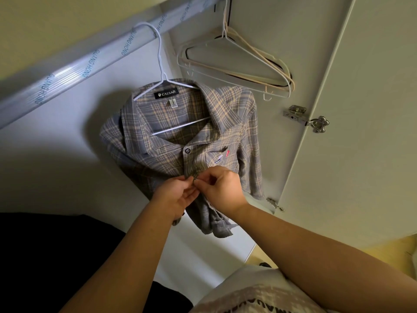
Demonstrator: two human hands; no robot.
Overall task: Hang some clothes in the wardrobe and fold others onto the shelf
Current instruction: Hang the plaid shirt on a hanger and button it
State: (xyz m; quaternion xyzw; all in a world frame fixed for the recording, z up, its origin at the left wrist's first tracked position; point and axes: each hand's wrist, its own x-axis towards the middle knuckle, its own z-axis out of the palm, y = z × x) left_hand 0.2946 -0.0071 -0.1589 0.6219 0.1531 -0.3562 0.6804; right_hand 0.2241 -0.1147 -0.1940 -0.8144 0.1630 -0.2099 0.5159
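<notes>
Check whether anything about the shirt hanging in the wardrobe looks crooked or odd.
The grey and tan plaid shirt sits bunched and skewed on its white wire hanger, one shoulder slumped lower. Both hands, left hand and right hand, pinch its front placket.

A wardrobe rail [94,55], wrapped in film printed with "GUANG HONG", is seen running diagonally across the upper left. A white wire hanger [161,71] is hooked over it, and a grey and beige plaid shirt [180,136] labelled "CAESAR" is carried on that hanger. Further right along the rail, a bunch of empty hangers [237,64], white, beige and black, is hung close beside the wardrobe's side wall.
</notes>
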